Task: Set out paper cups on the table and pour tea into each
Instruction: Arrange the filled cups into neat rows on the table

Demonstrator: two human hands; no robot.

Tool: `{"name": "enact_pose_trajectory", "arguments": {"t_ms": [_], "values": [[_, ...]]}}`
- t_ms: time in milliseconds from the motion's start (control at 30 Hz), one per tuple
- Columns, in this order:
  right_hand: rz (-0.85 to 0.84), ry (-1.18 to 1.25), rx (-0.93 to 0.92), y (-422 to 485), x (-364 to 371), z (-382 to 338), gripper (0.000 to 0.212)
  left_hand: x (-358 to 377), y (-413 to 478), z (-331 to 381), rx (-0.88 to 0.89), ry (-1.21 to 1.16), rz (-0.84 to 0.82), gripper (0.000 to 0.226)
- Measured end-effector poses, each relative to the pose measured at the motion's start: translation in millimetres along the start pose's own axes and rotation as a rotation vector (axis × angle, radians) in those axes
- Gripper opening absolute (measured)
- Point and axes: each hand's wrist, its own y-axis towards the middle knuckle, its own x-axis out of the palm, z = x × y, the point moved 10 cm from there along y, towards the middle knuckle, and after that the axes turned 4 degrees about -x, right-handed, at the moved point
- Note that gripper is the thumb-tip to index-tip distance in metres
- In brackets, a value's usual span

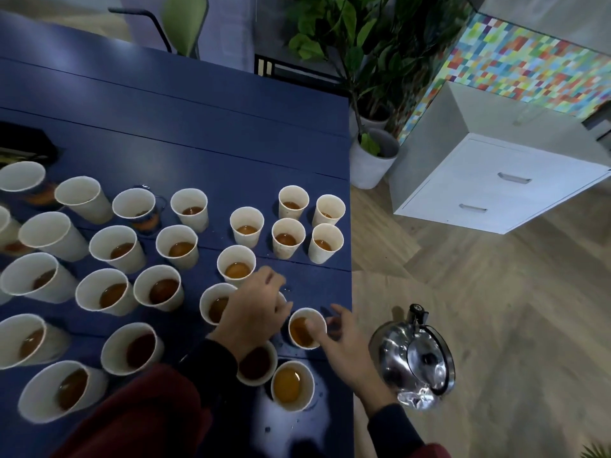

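Far left of the kettle [420,358], we see the paper cups [105,285] crowding the blue bench [198,133]. Most of them show tea, and we judge they stand apart so that a spout can reach each one without knocking its neighbour. Nearer the kettle, the left hand [254,312] arches knuckles-up over a cup whose rim just shows beneath it; we cannot tell whether its grip pinches that cup. Just left of the kettle, the right hand [340,342] has its grip spread, fingertips at the rim of a filled cup [302,328], probably to shift it in from the bench edge. The kettle itself stands on the floor [512,325], which leaves both hands free; pouring looks nearly done.
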Motion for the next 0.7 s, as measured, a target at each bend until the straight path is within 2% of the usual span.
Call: {"name": "enact_pose_trajectory", "arguments": {"t_ms": [133,233,400,533,700], "values": [[-0.054,-0.321,-0.160,-15,15,-23,0.088,22,-17,6,-0.089,0.157,-0.230,0.072],[-0.083,-0.514,-0.207,-17,25,-34,0.094,33,-19,4,-0.111,0.306,-0.332,0.084],[-0.071,-0.605,-0.182,-11,31,-38,0.086,34,-21,5,-0.122,0.418,-0.350,0.073],[-0.031,-0.603,-0.172,-7,31,-37,0.070,34,-17,7,-0.114,0.365,-0.346,0.062],[0.025,-0.553,-0.167,6,13,-41,0.064,34,-15,4,-0.140,0.336,-0.375,0.064]]}}
